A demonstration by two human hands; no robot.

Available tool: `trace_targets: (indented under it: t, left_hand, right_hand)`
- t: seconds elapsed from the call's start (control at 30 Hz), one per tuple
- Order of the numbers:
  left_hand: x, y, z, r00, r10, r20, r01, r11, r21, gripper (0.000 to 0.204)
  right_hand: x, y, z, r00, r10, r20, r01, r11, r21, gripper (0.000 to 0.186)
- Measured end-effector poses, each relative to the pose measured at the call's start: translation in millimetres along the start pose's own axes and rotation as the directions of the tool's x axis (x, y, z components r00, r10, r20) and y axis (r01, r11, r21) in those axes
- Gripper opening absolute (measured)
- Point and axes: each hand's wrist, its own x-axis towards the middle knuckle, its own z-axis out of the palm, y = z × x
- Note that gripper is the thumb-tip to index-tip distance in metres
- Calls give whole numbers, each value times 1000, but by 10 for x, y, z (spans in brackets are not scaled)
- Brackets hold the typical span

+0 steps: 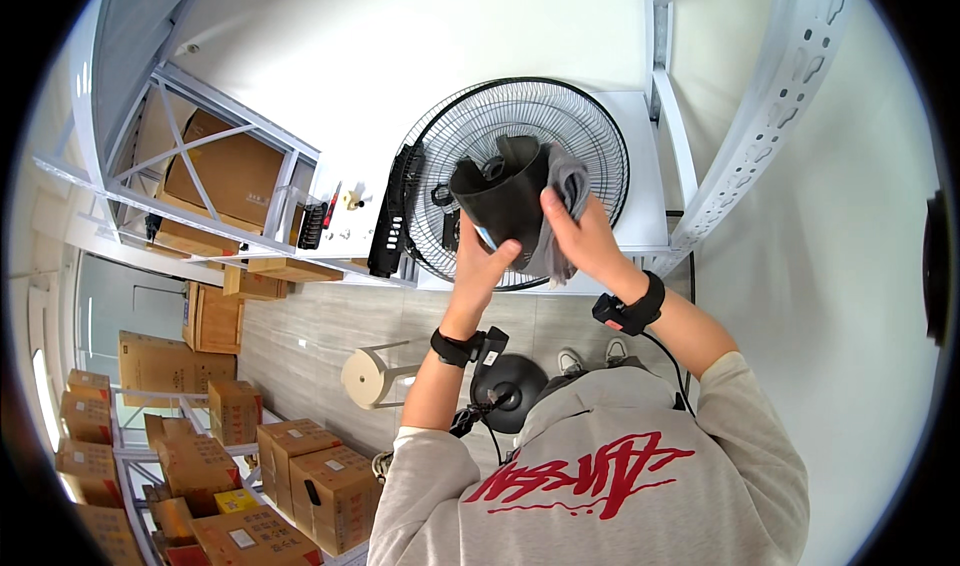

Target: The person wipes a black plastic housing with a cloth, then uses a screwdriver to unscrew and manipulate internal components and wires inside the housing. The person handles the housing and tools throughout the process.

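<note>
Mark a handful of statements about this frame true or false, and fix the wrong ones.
1. The left hand grips a dark curved housing. True.
2. The right hand is holding nothing. False: it holds a grey cloth against the housing.
3. A round wire grille lies on the white table. True.
4. The cream stool stands to the person's right. False: it stands to their left.
5. A black strap circles each wrist. True.
</note>
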Motion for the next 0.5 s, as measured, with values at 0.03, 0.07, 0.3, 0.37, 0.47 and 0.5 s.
trace_targets:
  t: [0.03,0.07,0.3,0.37,0.47,0.5]
  left_hand:
    - [-2,-11,4,999,-39,-17,38,998,-46,94]
    - [-4,-9,12,996,-79,-32,76,993,-93,91]
    - [52,108,152,976,-172,-136,96,892,-441,62]
    - [71,105,155,962,-224,-157,113,849,-516,59]
    - [47,23,150,947,-296,-126,172,797,-579,57]
    - [38,24,169,942,-312,-122,181,781,-597,58]
  right_hand:
    - [-37,2,21,998,-61,9,61,998,-17,57]
    - [-74,2,43,992,-122,17,122,992,-34,69]
    - [-178,-130,114,909,-418,15,399,856,-330,79]
    - [-201,-143,123,849,-521,87,509,762,-401,83]
    - [-184,-103,55,795,-590,141,589,695,-412,79]
    - [-163,-76,9,833,-546,90,546,783,-297,77]
